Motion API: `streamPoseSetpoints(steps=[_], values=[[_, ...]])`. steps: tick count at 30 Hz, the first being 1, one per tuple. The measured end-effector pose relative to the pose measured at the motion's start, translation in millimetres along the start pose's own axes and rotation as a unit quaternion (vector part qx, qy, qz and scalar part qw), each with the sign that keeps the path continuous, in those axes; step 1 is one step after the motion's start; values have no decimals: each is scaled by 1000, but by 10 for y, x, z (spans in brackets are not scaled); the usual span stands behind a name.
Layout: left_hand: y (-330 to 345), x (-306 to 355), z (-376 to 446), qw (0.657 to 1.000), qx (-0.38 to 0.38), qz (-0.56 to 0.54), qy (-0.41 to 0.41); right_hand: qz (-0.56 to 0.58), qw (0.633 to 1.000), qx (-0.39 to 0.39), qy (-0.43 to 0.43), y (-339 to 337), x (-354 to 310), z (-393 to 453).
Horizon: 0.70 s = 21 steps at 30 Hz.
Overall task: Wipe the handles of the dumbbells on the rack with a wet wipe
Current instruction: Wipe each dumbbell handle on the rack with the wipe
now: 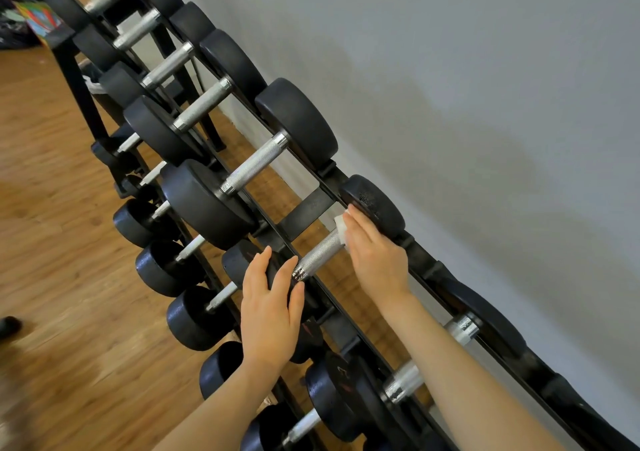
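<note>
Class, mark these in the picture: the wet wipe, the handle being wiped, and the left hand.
wet wipe (340,226): head view, white fold showing above the right hand's fingers.
handle (318,253): head view, bare knurled middle.
left hand (268,307): head view, back of hand.

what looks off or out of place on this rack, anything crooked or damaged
Nothing stands out. The dumbbells sit in even rows on the rack, handles parallel. The right hand presses a wipe on one handle; the left hand rests on that dumbbell's near head. Dim clutter lies far off on the floor, too blurred to judge.
</note>
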State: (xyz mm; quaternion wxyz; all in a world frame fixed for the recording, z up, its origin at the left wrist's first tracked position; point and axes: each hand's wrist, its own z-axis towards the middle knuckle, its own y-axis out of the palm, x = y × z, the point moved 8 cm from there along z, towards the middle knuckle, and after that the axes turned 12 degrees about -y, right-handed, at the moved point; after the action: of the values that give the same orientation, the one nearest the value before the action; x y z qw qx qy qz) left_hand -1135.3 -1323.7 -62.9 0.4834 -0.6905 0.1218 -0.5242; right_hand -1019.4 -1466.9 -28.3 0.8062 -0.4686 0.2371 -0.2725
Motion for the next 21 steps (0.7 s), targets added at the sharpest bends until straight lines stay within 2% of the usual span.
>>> streamPoseSetpoints(steps=[6, 10, 14, 18, 21], values=[[-3, 2, 0, 1000, -1, -14, 3, -2, 998, -6, -61, 50, -71, 24], [12, -6, -4, 999, -3, -38, -12, -18, 999, -5, -26, 40, 11, 15], [17, -1, -4, 999, 1, -34, -9, 10, 998, -4, -67, 133, -84, -26], [25, -13, 3, 999, 5, -31, -7, 15, 1000, 23, -1, 61, 16, -31], [37, -16, 3, 999, 10, -32, -5, 48, 998, 1, -47, 155, -184, -57]])
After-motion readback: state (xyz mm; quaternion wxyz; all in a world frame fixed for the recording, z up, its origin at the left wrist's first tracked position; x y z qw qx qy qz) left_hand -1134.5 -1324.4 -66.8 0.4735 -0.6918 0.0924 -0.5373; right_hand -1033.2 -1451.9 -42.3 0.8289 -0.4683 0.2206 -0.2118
